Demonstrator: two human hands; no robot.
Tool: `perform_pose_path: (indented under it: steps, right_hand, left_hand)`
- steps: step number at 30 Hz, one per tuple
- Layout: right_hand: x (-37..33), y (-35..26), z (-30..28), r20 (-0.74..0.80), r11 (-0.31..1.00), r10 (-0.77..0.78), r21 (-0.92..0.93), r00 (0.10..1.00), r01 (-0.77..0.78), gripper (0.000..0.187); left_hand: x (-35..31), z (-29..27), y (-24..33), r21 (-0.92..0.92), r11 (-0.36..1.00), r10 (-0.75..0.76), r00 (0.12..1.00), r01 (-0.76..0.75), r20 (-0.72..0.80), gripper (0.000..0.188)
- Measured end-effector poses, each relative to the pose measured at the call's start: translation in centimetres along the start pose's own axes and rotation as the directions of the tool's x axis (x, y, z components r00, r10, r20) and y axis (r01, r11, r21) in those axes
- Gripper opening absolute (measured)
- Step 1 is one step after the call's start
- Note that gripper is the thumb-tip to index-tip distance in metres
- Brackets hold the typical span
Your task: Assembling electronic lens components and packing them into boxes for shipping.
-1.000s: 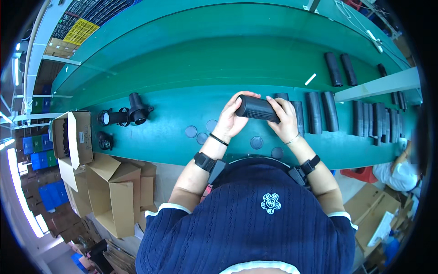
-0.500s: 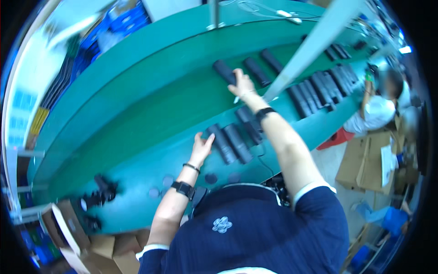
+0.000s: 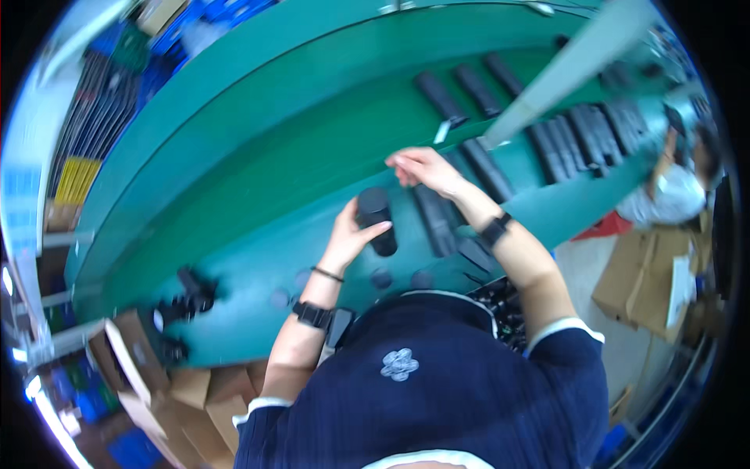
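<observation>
One black cylinder (image 3: 376,220) stands in the left hand (image 3: 348,238), fingers wrapped round its side, low on the green table (image 3: 258,195) just in front of the person. The left grip is clenched on that cylinder, thumb across its front. Up and to the right, the right hand (image 3: 426,169) reaches out flat over the table, fingers extended and loose, its grip released and holding nothing, fingertips above the near end of a row of long black tubes (image 3: 434,219) lying side by side. More black tubes (image 3: 476,87) lie farther out on the green conveyor, and another cluster (image 3: 578,133) sits to the right past a pale slanted bar (image 3: 562,70). Both wrists carry dark bands, the right one a black watch (image 3: 494,230). Small dark round discs (image 3: 381,277) lie on the table just beneath the held cylinder. Off to the left, a few short black parts (image 3: 191,293) sit near the table edge, blurred. Below them stand open cardboard boxes (image 3: 156,383). At far right, another person (image 3: 672,191) in pale clothing works beside more brown cartons (image 3: 648,273).
</observation>
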State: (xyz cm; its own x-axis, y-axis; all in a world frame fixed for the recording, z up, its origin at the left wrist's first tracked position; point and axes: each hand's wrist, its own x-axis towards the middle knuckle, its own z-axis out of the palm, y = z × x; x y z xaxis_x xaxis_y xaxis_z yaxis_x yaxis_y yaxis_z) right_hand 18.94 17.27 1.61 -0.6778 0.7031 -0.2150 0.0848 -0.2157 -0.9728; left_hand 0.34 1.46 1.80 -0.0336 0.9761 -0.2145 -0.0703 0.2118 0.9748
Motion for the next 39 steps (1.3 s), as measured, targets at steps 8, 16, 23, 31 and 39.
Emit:
perform_pose_path:
  steps: [8, 16, 23, 31, 39]
  right_hand:
    - [-6.1, 2.0, 6.9, 0.21, 0.976, 0.044, 0.2, 0.977, -0.087, 0.036]
    - [-6.7, 1.8, 8.1, 0.174, 0.997, -0.005, 0.071, 0.985, -0.008, 0.029]
    - [-7.8, 2.9, 8.6, 0.216, 0.977, 0.101, 0.163, 0.971, -0.138, 0.026]
    - [-7.9, 3.4, 9.3, 0.17, 0.998, 0.032, 0.05, 0.985, -0.041, 0.027]
    - [-6.9, 0.4, 10.9, 0.346, 0.888, -0.115, -0.384, 0.931, 0.253, 0.063]
  left_hand:
    - [-3.6, -0.5, -1.0, 0.414, 0.87, 0.29, 0.957, -0.266, 0.005, 0.069]
    - [-5.6, 0.4, -1.9, 0.242, 0.953, 0.185, 0.983, -0.18, 0.003, 0.071]
    - [-6.4, 0.5, -3.1, 0.204, 0.939, 0.266, 0.961, -0.277, 0.08, 0.053]
    - [-6.4, -0.3, -3.6, 0.239, 0.918, 0.287, 0.946, -0.317, 0.151, 0.052]
    - [-7.0, -3.0, -3.4, -0.659, 0.745, -0.029, 0.983, -0.099, -0.181, 0.036]
